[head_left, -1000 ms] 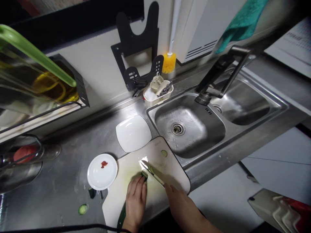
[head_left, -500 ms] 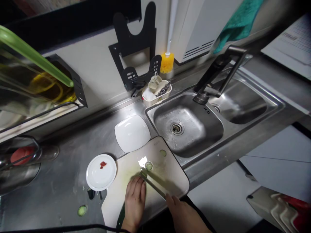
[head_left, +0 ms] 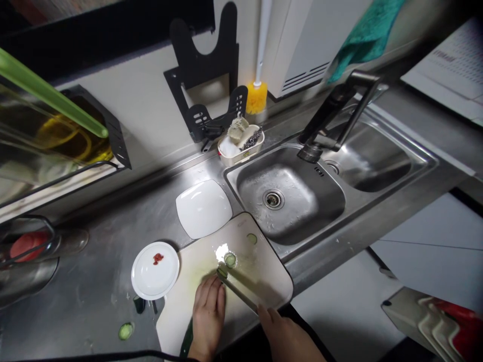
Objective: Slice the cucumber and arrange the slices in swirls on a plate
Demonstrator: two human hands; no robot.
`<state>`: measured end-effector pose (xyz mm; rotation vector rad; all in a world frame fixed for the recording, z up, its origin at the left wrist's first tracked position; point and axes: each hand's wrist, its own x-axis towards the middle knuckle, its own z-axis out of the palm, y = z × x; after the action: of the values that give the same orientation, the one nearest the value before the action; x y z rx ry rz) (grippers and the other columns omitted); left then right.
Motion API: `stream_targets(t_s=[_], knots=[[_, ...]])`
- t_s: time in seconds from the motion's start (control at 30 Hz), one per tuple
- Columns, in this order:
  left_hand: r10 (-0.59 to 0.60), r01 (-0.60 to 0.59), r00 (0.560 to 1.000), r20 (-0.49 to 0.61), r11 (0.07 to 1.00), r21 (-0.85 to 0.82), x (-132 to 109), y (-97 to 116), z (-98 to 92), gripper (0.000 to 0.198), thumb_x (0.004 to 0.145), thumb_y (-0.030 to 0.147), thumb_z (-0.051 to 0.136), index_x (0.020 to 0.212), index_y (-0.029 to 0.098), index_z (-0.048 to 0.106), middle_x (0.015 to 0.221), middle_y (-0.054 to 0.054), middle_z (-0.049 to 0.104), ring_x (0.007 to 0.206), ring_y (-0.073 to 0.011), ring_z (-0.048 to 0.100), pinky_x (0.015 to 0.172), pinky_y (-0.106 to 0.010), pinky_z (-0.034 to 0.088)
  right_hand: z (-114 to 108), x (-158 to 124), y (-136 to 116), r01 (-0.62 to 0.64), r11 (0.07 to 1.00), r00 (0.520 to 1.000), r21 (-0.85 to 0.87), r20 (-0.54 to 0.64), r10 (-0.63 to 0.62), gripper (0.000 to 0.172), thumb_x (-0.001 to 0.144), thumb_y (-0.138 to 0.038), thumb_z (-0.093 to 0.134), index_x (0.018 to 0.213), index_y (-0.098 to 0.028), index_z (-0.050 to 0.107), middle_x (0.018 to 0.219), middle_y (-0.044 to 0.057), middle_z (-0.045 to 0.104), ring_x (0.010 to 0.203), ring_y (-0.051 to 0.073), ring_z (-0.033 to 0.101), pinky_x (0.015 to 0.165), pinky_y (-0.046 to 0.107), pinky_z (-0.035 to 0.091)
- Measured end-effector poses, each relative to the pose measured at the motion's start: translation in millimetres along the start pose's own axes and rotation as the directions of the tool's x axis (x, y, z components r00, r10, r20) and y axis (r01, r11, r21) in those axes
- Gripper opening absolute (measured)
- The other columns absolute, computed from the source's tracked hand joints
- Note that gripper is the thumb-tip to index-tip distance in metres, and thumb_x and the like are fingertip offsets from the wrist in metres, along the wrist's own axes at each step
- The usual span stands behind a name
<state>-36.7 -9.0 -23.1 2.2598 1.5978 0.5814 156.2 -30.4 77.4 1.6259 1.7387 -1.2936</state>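
Note:
On the white cutting board (head_left: 264, 271), my left hand (head_left: 209, 311) is closed over a dark green cucumber (head_left: 186, 342), whose far end shows below the wrist. My right hand (head_left: 281, 332) grips the handle of a knife (head_left: 241, 295). The blade's tip end lies close to my left fingertips, beside a cut piece of cucumber (head_left: 222, 273). A round cucumber slice (head_left: 230, 260) lies just beyond the blade, and another slice (head_left: 252, 239) rests near the board's far edge.
A round white plate (head_left: 147, 279) with red bits stands left of the board, a square white plate (head_left: 204, 208) behind it. Cucumber ends (head_left: 126, 331) lie on the steel counter (head_left: 94, 281). The sink (head_left: 290, 201) and black faucet (head_left: 320, 125) are at the right.
The view has shifted slightly. The cut piece beside the blade shows a little more clearly, while both hands keep nearly the same place and hold.

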Motion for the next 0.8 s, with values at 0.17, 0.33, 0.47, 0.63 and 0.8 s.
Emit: stream_targets(t_s=[0.17, 0.33, 0.47, 0.63, 0.8], knots=[[-0.007, 0.007, 1.0, 0.029, 1.0, 0.01, 0.6, 1.1, -0.7, 0.024, 0.09, 0.019, 0.046, 0.109, 0.016, 0.06, 0.109, -0.009, 0.067, 0.106, -0.0203, 0.061, 0.098, -0.04, 0.047, -4.0, 0.5, -1.6, -0.014, 1.0, 1.0, -0.006, 0.004, 0.014, 0.065, 0.071, 0.01, 0.029, 0.126, -0.014, 0.052, 0.115, 0.012, 0.064, 0.092, 0.024, 0.066, 0.073, 0.029, 0.05], [0.006, -0.006, 1.0, 0.002, 1.0, 0.006, 2.6, 2.5, -1.3, 0.023, 0.09, 0.019, 0.046, 0.109, 0.017, 0.06, 0.109, -0.009, 0.067, 0.107, -0.0211, 0.061, 0.098, -0.041, 0.047, -4.8, 2.5, -1.6, 0.011, 1.0, 0.999, 0.024, -0.034, -0.01, 0.057, 0.072, 0.008, 0.032, 0.118, -0.014, 0.056, 0.108, 0.012, 0.067, 0.088, 0.024, 0.067, 0.069, 0.028, 0.049], [0.0, 0.0, 1.0, -0.005, 1.0, -0.004, 1.5, 1.1, 0.0, 0.025, 0.09, 0.018, 0.046, 0.11, 0.017, 0.06, 0.109, -0.009, 0.067, 0.108, -0.0213, 0.061, 0.097, -0.041, 0.048, -3.3, 4.0, -1.1, 0.043, 0.998, 0.995, 0.041, -0.096, -0.039, 0.049, 0.073, 0.007, 0.033, 0.108, -0.015, 0.06, 0.102, 0.011, 0.068, 0.082, 0.024, 0.068, 0.065, 0.027, 0.048], [-0.01, 0.01, 1.0, 0.006, 1.0, 0.003, 0.7, 0.6, 0.8, 0.023, 0.09, 0.017, 0.046, 0.108, 0.017, 0.062, 0.109, -0.008, 0.068, 0.108, -0.021, 0.061, 0.097, -0.041, 0.048, -5.9, 4.6, -2.9, 0.05, 0.999, 0.996, 0.018, -0.079, -0.049, 0.05, 0.073, 0.007, 0.032, 0.109, -0.014, 0.059, 0.1, 0.012, 0.069, 0.084, 0.024, 0.067, 0.067, 0.027, 0.047], [-0.007, 0.007, 1.0, -0.009, 1.0, -0.001, 1.6, 1.7, -0.4, 0.023, 0.09, 0.018, 0.046, 0.108, 0.017, 0.061, 0.108, -0.008, 0.068, 0.106, -0.0205, 0.061, 0.097, -0.041, 0.048, 2.7, 9.3, 0.3, 0.093, 0.991, 0.985, 0.1, -0.157, -0.076, 0.044, 0.077, 0.002, 0.032, 0.108, -0.013, 0.059, 0.097, 0.012, 0.068, 0.085, 0.021, 0.066, 0.071, 0.026, 0.047]])
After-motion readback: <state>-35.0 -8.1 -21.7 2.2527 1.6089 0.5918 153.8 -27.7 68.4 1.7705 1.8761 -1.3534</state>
